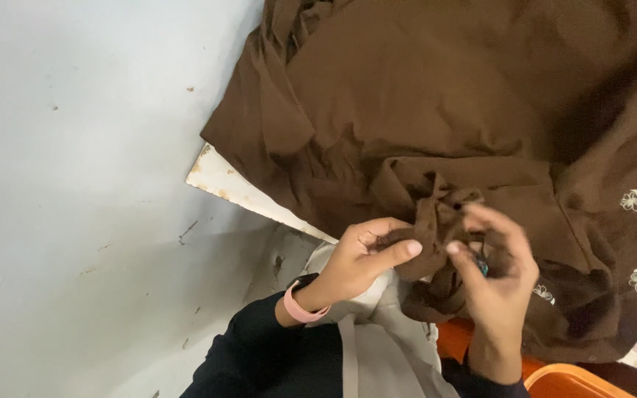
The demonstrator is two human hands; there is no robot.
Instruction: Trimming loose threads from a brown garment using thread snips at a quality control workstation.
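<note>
A large brown garment [436, 110] with small white embroidered flowers [635, 200] lies spread over a white table. My left hand [366, 258], with a pink band on its wrist, pinches a bunched fold of the brown cloth [429, 221] between thumb and fingers. My right hand [497, 276] is blurred, its fingers curled just right of that fold, touching the cloth. A small dark, bluish object [482, 266] shows at its fingertips; what it is I cannot tell.
The table's chipped white corner [219, 177] juts out at left over a pale grey floor [75, 184]. Light grey cloth [377, 332] lies across my lap. An orange plastic rim [569, 382] sits at the bottom right.
</note>
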